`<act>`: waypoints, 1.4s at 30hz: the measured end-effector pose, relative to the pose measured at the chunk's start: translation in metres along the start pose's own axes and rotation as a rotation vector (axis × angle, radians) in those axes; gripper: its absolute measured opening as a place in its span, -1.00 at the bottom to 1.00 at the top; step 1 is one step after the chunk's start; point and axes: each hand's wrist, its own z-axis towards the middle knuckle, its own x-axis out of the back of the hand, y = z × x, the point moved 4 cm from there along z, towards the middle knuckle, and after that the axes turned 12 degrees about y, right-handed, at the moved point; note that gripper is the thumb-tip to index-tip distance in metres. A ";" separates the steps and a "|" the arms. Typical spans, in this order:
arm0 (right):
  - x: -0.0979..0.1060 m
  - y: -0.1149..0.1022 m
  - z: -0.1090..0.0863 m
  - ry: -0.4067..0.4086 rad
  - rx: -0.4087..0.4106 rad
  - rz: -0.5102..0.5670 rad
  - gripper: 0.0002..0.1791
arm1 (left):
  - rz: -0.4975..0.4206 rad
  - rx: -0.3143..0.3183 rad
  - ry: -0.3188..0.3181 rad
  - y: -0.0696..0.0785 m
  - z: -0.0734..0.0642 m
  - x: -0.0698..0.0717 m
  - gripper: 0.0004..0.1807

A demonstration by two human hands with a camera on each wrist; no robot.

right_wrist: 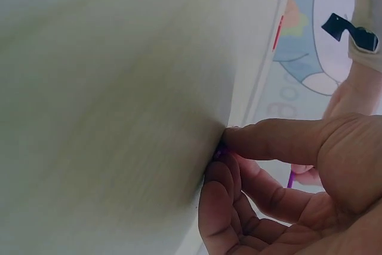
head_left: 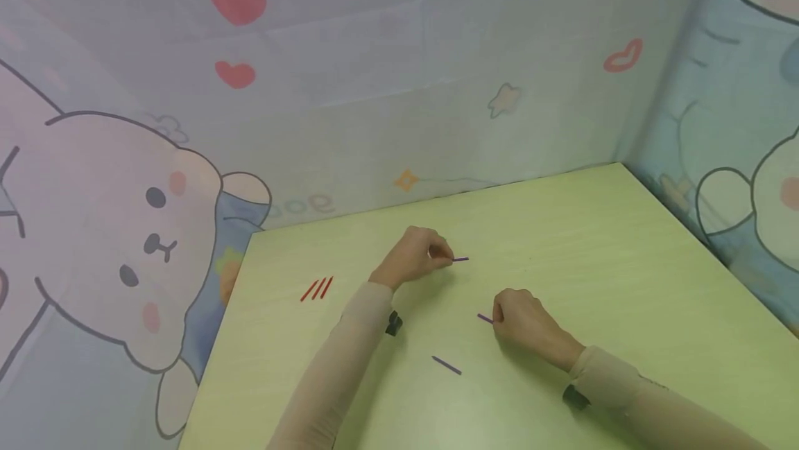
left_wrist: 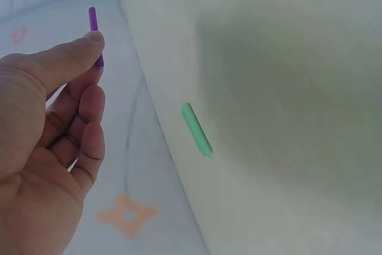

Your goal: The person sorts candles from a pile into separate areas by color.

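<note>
My left hand (head_left: 415, 254) pinches a thin purple stick (head_left: 460, 258) between thumb and index finger, raised over the far middle of the table. In the left wrist view, that stick (left_wrist: 93, 18) pokes out past the thumb, the other fingers loosely curled below. Lower and to the right, my right hand (head_left: 527, 319) grips another purple stick (head_left: 485, 318), whose end points left. The right wrist view has that hand's fingertips (right_wrist: 230, 137) close at the tabletop, mostly covering the stick. A third purple stick (head_left: 446, 365) lies on the table between the forearms.
Three red sticks (head_left: 316, 289) lie side by side on the left of the pale green table (head_left: 562, 228). A short green stick (left_wrist: 197, 129) rests on the tabletop in the left wrist view. Cartoon-printed cloth walls (head_left: 374, 89) border the table's back and sides.
</note>
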 end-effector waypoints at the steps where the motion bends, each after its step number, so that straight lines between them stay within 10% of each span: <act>1: 0.004 -0.006 -0.002 0.001 -0.001 0.002 -0.78 | -0.001 0.001 -0.002 0.000 0.003 0.001 -0.93; 12: 0.020 -0.030 -0.008 0.000 -0.043 -0.020 -0.76 | 0.000 -0.019 0.006 0.004 0.031 0.012 -0.92; 42: 0.005 -0.008 -0.002 0.009 -0.008 -0.004 -0.73 | 0.042 -0.052 -0.148 0.028 0.072 -0.034 -0.94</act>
